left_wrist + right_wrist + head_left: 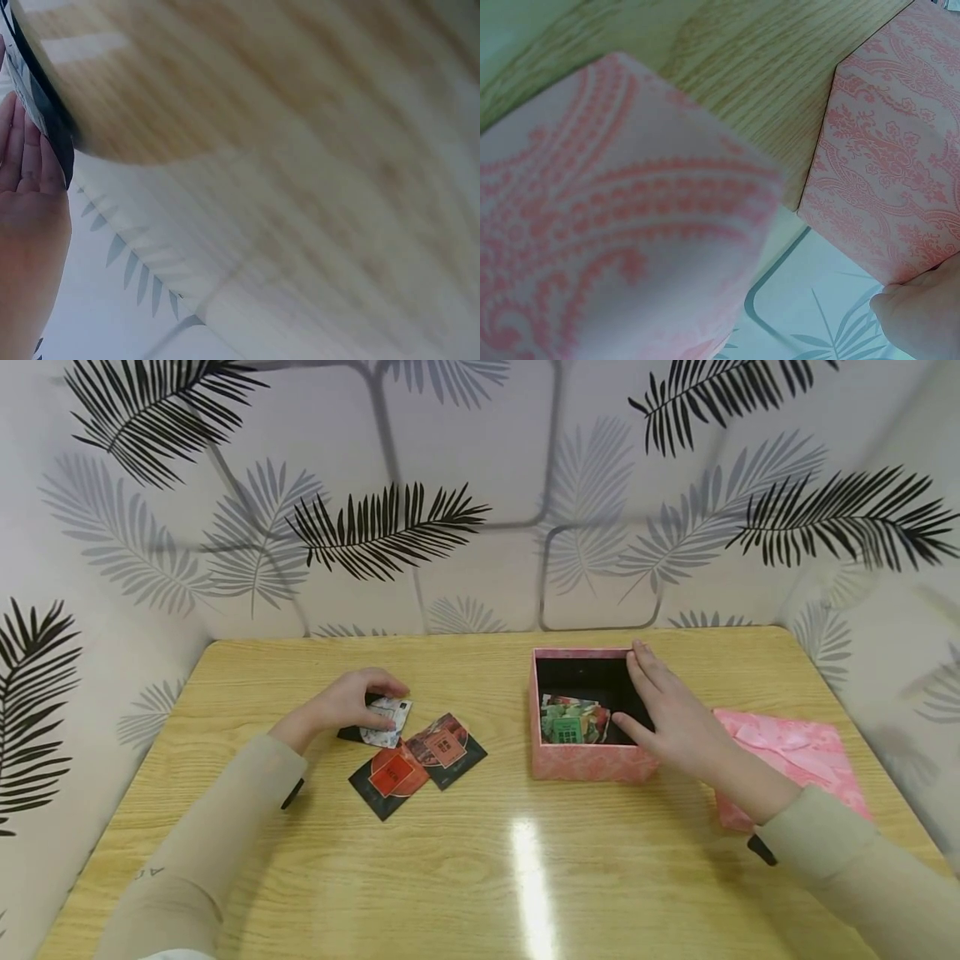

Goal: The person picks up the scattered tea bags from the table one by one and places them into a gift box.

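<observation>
My left hand pinches a white patterned sachet between thumb and fingers, low over the left part of the table. Black shows beside it under the hand; whether this is the sachet's back or another packet I cannot tell. In the left wrist view, the dark edge of the held sachet lies against the fingers. My right hand rests with straight fingers on the right rim of an open pink box, thumb near its front right corner. Inside the black interior lie several colourful sachets.
Two dark sachets with red labels, one left and one right, overlap just right of the left hand. A pink lid with a ribbon lies under the right forearm. The wooden table meets a leaf-patterned backdrop.
</observation>
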{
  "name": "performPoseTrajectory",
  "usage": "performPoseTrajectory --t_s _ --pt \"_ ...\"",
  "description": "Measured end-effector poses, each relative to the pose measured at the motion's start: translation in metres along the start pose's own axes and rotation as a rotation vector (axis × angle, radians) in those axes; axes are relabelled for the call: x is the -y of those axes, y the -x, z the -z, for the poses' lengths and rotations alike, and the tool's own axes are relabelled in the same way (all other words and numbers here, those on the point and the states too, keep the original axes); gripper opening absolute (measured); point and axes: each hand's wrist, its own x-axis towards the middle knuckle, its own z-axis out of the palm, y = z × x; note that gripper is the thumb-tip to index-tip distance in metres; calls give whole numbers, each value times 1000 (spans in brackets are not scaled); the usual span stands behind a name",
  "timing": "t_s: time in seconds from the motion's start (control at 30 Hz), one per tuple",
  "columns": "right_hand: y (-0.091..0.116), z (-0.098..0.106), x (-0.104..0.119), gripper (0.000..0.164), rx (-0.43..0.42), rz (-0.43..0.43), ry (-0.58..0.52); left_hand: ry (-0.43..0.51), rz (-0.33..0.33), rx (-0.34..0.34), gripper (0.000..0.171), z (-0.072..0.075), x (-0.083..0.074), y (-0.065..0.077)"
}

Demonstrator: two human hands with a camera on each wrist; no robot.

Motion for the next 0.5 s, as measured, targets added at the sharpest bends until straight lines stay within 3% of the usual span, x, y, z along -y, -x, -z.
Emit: performPoseTrajectory --t_s 0.5 --pt "0 0 0 84 -8 -6 -9 -47 -19 13 43 -1 -4 -3"
